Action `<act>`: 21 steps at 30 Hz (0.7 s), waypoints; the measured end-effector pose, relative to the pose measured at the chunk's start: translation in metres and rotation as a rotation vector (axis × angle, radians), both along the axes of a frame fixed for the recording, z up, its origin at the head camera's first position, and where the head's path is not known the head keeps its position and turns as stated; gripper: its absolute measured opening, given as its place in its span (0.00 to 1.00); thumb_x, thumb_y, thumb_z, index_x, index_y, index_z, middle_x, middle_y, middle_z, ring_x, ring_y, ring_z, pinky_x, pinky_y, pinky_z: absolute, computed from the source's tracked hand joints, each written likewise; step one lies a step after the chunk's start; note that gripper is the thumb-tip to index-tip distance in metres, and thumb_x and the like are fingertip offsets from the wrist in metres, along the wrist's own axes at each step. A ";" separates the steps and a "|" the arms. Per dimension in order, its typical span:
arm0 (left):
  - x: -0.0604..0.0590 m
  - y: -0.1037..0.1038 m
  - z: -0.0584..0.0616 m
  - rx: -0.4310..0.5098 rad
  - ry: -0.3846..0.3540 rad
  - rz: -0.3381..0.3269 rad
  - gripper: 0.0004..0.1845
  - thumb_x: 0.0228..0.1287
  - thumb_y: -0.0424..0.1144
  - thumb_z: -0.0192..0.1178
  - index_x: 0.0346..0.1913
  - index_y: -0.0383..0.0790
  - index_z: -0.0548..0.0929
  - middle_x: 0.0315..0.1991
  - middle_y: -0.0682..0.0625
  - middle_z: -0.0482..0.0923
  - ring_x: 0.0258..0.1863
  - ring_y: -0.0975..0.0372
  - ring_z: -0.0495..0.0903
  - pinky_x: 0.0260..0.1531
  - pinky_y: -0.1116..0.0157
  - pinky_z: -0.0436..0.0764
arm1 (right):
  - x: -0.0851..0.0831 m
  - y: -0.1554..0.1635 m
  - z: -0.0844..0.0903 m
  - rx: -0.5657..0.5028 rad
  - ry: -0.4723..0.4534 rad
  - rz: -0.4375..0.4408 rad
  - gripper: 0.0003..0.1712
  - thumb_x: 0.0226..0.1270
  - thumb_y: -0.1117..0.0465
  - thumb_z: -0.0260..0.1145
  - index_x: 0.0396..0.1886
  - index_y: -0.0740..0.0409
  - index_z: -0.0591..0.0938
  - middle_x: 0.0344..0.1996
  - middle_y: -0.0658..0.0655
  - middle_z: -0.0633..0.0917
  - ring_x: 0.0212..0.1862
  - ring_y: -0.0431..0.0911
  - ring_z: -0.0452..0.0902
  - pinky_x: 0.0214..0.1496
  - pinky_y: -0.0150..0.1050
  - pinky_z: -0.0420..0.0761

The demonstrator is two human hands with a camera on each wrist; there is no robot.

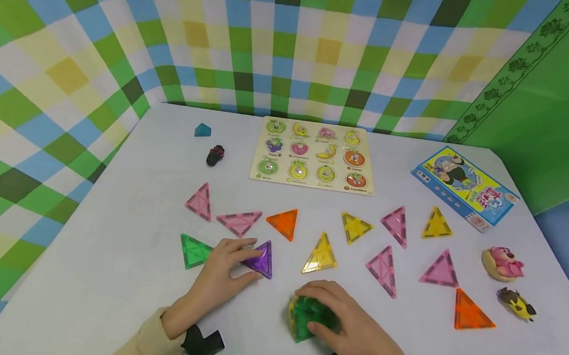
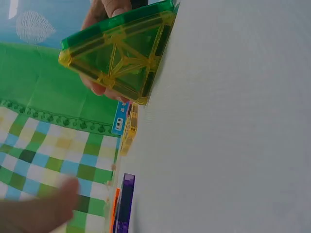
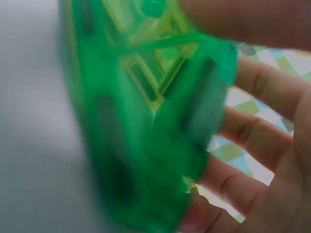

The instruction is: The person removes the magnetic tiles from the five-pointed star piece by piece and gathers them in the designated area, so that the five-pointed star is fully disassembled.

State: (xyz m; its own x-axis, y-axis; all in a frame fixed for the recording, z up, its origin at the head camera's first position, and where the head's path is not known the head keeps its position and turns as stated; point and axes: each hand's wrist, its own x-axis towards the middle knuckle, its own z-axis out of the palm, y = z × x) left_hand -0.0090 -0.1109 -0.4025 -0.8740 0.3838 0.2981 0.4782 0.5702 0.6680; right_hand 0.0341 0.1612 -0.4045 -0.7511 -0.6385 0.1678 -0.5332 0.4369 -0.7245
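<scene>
My right hand (image 1: 351, 323) grips a small built shape of see-through magnetic tiles (image 1: 308, 318), green with a yellow side, low over the front of the table. In the left wrist view a yellow triangular face (image 2: 129, 63) of it meets a green one along an edge. My left hand (image 1: 222, 268) is at a purple triangle tile (image 1: 266, 261), with thumb and fingertips around its left part. In the left wrist view a blurred digit (image 2: 43, 206) hovers apart from that tile, which lies flat. A green triangle tile (image 1: 193, 251) lies left of the left hand.
Several pink, yellow and orange triangle tiles lie behind and right. Farther back are a fruit puzzle board (image 1: 314, 155) and a blue-yellow box (image 1: 465, 187). Small toys (image 1: 504, 263) sit at the right; a teal piece (image 1: 202, 130) and a dark small object (image 1: 215, 155) lie back left.
</scene>
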 end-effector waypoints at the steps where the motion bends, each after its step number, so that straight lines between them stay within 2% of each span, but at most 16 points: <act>1: 0.002 0.002 0.000 0.018 0.003 -0.050 0.22 0.45 0.43 0.70 0.47 0.45 0.82 0.50 0.52 0.76 0.47 0.60 0.71 0.45 0.59 0.71 | 0.000 0.000 0.000 0.004 -0.019 -0.002 0.25 0.61 0.54 0.63 0.59 0.45 0.69 0.56 0.46 0.70 0.55 0.40 0.65 0.53 0.42 0.70; 5: 0.013 0.015 -0.001 0.068 -0.064 -0.303 0.26 0.50 0.51 0.65 0.53 0.47 0.77 0.46 0.59 0.76 0.45 0.67 0.72 0.46 0.63 0.70 | -0.002 -0.003 0.001 -0.009 -0.082 -0.001 0.26 0.58 0.49 0.64 0.56 0.44 0.69 0.52 0.45 0.72 0.49 0.39 0.69 0.49 0.38 0.72; 7: 0.017 0.021 -0.002 0.096 -0.110 -0.390 0.25 0.52 0.51 0.63 0.54 0.47 0.77 0.45 0.60 0.77 0.42 0.68 0.72 0.44 0.65 0.71 | -0.002 -0.005 0.001 -0.028 -0.112 0.001 0.26 0.56 0.49 0.65 0.54 0.43 0.68 0.49 0.43 0.73 0.45 0.38 0.70 0.45 0.36 0.73; 9: 0.021 0.026 -0.003 0.115 -0.142 -0.430 0.23 0.54 0.49 0.62 0.53 0.47 0.77 0.44 0.60 0.77 0.40 0.68 0.73 0.42 0.68 0.71 | -0.002 -0.006 0.000 -0.045 -0.128 -0.008 0.26 0.54 0.48 0.67 0.51 0.43 0.69 0.45 0.42 0.73 0.40 0.37 0.70 0.41 0.33 0.74; 12: 0.023 0.028 -0.004 0.126 -0.151 -0.462 0.21 0.56 0.47 0.61 0.52 0.46 0.77 0.44 0.60 0.76 0.38 0.68 0.73 0.41 0.69 0.71 | -0.001 -0.007 -0.001 -0.059 -0.127 -0.018 0.25 0.52 0.48 0.69 0.47 0.42 0.69 0.40 0.41 0.73 0.34 0.37 0.69 0.35 0.31 0.73; 17: 0.022 0.026 -0.006 0.116 -0.163 -0.527 0.17 0.58 0.47 0.60 0.50 0.49 0.75 0.42 0.61 0.75 0.39 0.70 0.72 0.44 0.69 0.69 | 0.000 -0.007 -0.001 -0.047 -0.117 -0.007 0.25 0.49 0.47 0.70 0.44 0.42 0.69 0.35 0.40 0.72 0.31 0.37 0.67 0.32 0.29 0.71; 19: 0.022 0.024 -0.006 0.125 -0.192 -0.543 0.17 0.57 0.47 0.60 0.49 0.49 0.75 0.42 0.61 0.75 0.40 0.71 0.72 0.44 0.69 0.69 | -0.001 -0.006 -0.001 -0.028 -0.117 -0.017 0.25 0.48 0.46 0.70 0.41 0.42 0.68 0.32 0.40 0.71 0.30 0.36 0.66 0.31 0.28 0.70; 21: 0.020 0.023 -0.007 0.155 -0.253 -0.552 0.16 0.57 0.46 0.60 0.48 0.49 0.75 0.42 0.60 0.76 0.40 0.71 0.73 0.44 0.69 0.70 | -0.001 -0.001 0.000 -0.005 -0.111 -0.057 0.24 0.47 0.45 0.71 0.38 0.42 0.67 0.27 0.40 0.68 0.27 0.34 0.63 0.27 0.27 0.68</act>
State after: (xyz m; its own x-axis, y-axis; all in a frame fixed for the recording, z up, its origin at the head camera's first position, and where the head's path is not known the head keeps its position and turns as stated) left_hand 0.0113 -0.0879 -0.4093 -0.6104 0.7675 0.1959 0.4903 0.1719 0.8544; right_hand 0.0327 0.1597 -0.4041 -0.8005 -0.5934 0.0841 -0.4235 0.4608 -0.7800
